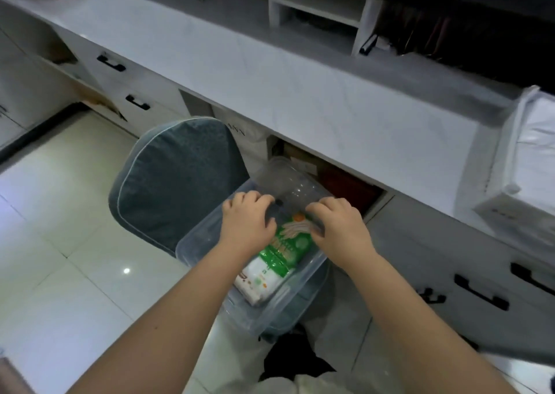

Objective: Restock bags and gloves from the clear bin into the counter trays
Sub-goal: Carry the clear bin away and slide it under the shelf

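Note:
A clear plastic bin (196, 245) rests on a blue-grey chair seat below the counter. Inside it lies a green and white packet (280, 254) printed with a glove picture. Both of my hands reach into the bin. My left hand (246, 222) curls its fingers over the packet's far left end. My right hand (339, 228) pinches the packet's far right corner. A clear lid or second clear tub (288, 180) leans at the bin's far end. A white counter tray (507, 165) holding folded white bags sits on the counter at the far right.
The blue-grey chair (177, 177) stands against the long pale counter (270, 78). A white shelf organiser (318, 9) stands at the counter's back. Drawers with black handles (480, 293) flank an open cubby (345, 183) behind the bin. The floor (60, 243) is glossy tile.

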